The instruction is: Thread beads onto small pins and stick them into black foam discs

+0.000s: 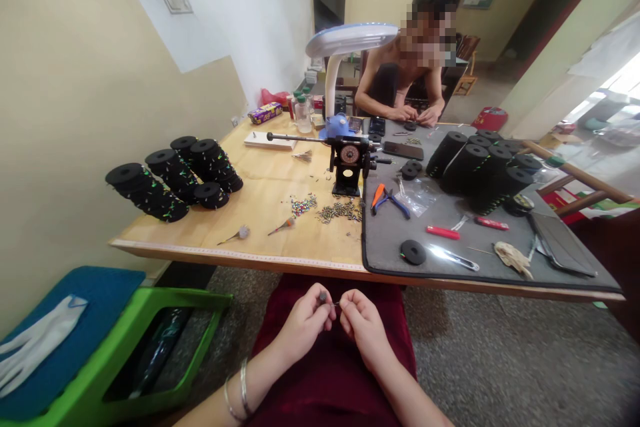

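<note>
My left hand is closed in front of the table edge, above a dark red cloth on my lap. Between its thumb and fingers sticks out a small grey round-headed piece, too small to name surely. Close beside it, my right hand pinches thumb to forefinger. Something thin shows between the two hands, but its shape is unclear. On the table just ahead lie two thin sticks with grey tufted ends, one grey-tufted stick and one orange-marked tufted stick. Small coloured beads and small metallic pieces are heaped behind.
Stacks of black foam spools stand at left, more black spools at right. A black clamp device and a lamp occupy the middle. Pliers rest on the grey mat. Opposite sits another person, hands on the mat.
</note>
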Demonstrator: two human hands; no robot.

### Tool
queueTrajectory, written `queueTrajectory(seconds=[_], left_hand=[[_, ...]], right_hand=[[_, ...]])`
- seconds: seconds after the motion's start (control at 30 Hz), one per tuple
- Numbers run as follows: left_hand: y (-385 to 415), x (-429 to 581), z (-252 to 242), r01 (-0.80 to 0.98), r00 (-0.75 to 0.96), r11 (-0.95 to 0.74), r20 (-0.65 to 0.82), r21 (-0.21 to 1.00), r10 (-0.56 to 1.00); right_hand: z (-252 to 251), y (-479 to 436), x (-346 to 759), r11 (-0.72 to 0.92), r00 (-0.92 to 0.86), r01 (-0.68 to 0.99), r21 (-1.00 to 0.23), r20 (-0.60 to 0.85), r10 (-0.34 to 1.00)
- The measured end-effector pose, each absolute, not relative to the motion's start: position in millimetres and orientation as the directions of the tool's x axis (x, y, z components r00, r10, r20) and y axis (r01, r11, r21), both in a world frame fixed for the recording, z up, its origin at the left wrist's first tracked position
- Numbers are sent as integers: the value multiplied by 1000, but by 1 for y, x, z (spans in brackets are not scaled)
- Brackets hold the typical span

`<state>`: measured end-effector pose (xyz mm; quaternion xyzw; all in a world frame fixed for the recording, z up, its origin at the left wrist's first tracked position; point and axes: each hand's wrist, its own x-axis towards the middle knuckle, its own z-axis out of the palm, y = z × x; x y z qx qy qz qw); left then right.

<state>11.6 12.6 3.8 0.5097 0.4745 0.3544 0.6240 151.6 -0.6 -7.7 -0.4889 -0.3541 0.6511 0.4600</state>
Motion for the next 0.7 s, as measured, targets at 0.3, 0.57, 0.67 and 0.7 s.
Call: queueTrajectory(seconds=[0.3,0.57,0.67,0.7], left_hand=[[12,14,6,60,318,202,-211,977,924],[8,11,2,270,220,40,-103,962,970],[8,9,3,415,175,-66,-9,908,984],[8,9,4,449,170,-87,11,889,985]], right_hand=[[-15,-2,152,-268,-95,-147,-952,-256,962],[-18,-4,150,-207,-96,-45,-977,-202,975],[-18,-5,151,-172,-86,28,-985,-174,981],[-17,-5,151,-160,-83,56,-986,-164,983]])
